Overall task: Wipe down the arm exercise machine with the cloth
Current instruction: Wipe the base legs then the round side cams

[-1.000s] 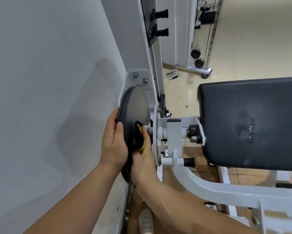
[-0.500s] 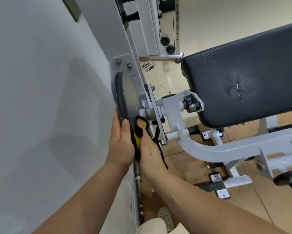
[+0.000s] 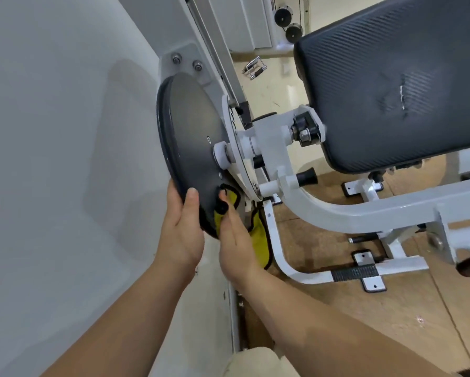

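White wall [image 3: 65, 131] beyond left grip [image 3: 180, 235], clasping dark disc [image 3: 193, 131] rim; my right grip [image 3: 236, 240], just beside, clutches yellow cloth [image 3: 258, 235] against disc.

The cloth [image 3: 258, 235], lower centre of the frame, is bright yellow with black edging. The disc [image 3: 193, 137] is dark grey, the machine's frame [image 3: 337, 210] glossy white. The pad [image 3: 391, 77], upper right, is black with fine diagonal ribbing. The floor [image 3: 364, 308] is tan-brown; the wall [image 3: 51, 159] at left is pale grey.
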